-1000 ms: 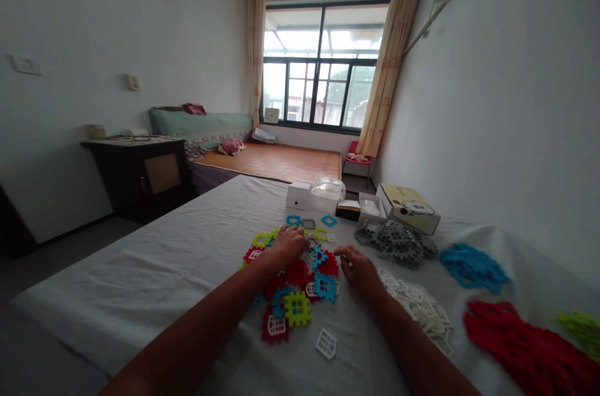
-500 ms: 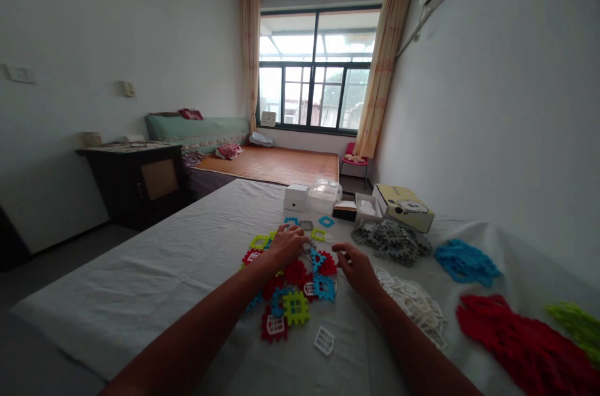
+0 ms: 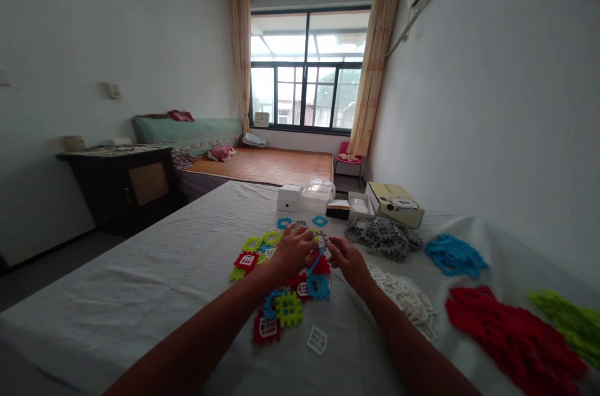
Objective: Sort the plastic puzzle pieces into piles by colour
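My left hand is closed on a grey toothed building piece, which it holds above a cluster of coloured pieces. At that piece's right edge, the fingers of my right hand pinch together; a whitish part shows in its middle, partly hidden. Under and around my left hand lie interlocking plastic pieces: a red one with a white window insert, a yellow-green one, and a blue one. One loose white window insert lies near the front.
On the right are piles of grey pieces, white inserts, blue pieces, red pieces and yellow-green pieces. A clear plastic container and a yellow box stand at the back of the cloth-covered table.
My right hand has come in to meet the left at the grey piece, which now shows between them. The camera view has turned slightly right.
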Demonstrator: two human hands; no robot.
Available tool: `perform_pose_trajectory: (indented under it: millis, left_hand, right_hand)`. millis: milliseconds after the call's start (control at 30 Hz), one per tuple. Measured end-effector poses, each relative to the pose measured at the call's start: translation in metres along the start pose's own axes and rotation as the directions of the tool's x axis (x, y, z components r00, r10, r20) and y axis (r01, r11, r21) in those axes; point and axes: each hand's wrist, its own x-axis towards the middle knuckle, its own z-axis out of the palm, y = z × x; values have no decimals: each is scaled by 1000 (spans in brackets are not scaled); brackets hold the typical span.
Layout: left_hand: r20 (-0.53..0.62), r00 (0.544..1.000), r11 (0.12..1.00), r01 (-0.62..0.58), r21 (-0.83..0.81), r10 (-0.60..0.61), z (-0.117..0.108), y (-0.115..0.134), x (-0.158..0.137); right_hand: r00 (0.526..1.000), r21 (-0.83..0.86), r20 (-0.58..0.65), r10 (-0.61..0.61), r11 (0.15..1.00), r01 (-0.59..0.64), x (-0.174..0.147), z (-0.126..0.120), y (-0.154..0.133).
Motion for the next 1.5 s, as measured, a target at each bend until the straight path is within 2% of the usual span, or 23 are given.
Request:
perform_pose_trajectory:
  millis: [100, 200, 300, 367, 433, 500, 567, 667, 767, 867, 900, 933, 1033, 1100, 1167, 1233, 1367, 1500]
  left_hand:
    - [-9, 996, 996, -83, 24, 83, -1, 14, 2]
    - [-14, 995, 995, -97, 28, 97, -2, 18, 4]
    - [-32, 997, 997, -71, 7, 71, -3, 10, 2]
    - [-33, 998, 999, -47, -5, 47, -4, 1, -2]
    - [-29, 999, 1000, -13, -13, 13, -4, -10, -7]
    - [-24, 999, 999, 30, -22, -31, -3, -22, -12]
    - [-13, 997, 997, 74, -35, -74, -2, -33, -19]
    - [22, 989, 988, 147, -43, -146, 0, -48, -25]
    - [58, 969, 969, 244, -29, -242, 6, -61, -23]
    - [105, 935, 939, 344, -22, -340, 17, -72, -11]
    - [129, 922, 929, 369, -20, -364, 21, -75, -6]
    - [153, 912, 922, 387, -17, -380, 26, -77, 1]
    - [214, 900, 921, 390, -12, -379, 40, -78, 22]
    - [236, 900, 926, 378, -8, -365, 48, -75, 35]
    - [254, 896, 926, 377, 2, -365, 56, -72, 45]
    - [263, 886, 920, 391, 18, -381, 61, -70, 51]
    - [245, 883, 914, 404, 40, -401, 58, -69, 53]
    - [178, 914, 930, 366, 29, -365, 35, -58, 45]
  right_hand:
    - [999, 123, 10, 47, 991, -48, 1, -1, 1]
    - [999, 42, -42, 23, 999, -21, 2, -8, 4]
    - [997, -77, -56, -58, 996, 54, 5, -18, 7]
    - [996, -37, -75, -47, 998, 44, 9, -25, 10]
    - [985, 73, -170, 21, 997, -9, 14, -35, 13]
    - [940, 180, -323, 108, 982, -51, 20, -48, 19]
    - [859, 238, -481, 174, 969, -62, 28, -66, 26]
    - [758, 244, -625, 186, 969, -37, 36, -94, 39]
    - [701, 90, -707, 96, 995, -46, 38, -111, 48]
    - [646, -182, -757, -99, 981, -64, 31, -106, 43]
    - [655, -258, -737, -168, 965, -44, 28, -99, 38]
    - [685, -318, -693, -226, 948, -9, 25, -91, 32]
    - [829, -413, -452, -330, 901, 134, 16, -59, 15]
    - [888, -449, -284, -361, 869, 210, 11, -42, 9]
    - [912, -485, -167, -375, 836, 255, 8, -33, 8]
    - [922, -505, -107, -372, 819, 272, 7, -32, 12]
    - [936, -485, -117, -332, 842, 238, 7, -37, 17]
    - [952, -390, -184, -245, 907, 158, 8, -35, 10]
